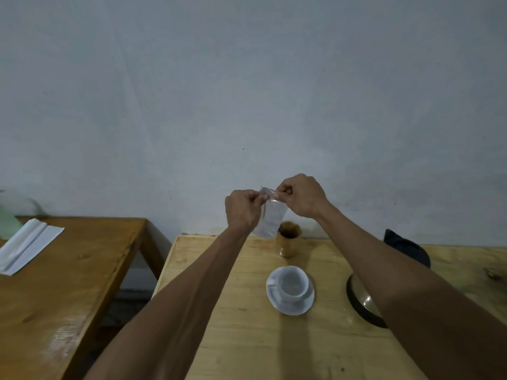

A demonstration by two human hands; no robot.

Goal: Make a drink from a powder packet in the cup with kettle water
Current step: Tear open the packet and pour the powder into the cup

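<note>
Gripping packet [270, 219] above empty cup [291, 283]

Plain room: bare wall [247, 91], two wooden tables [247, 338], cup [292, 285]

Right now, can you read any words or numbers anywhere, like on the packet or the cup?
No text can be read anywhere in this view.
Packet, pinched at its top by the left hand and right hand: silvery side, no print shows.
Cup and saucer: plain white.
White folded paper on the other table: blank.
</note>
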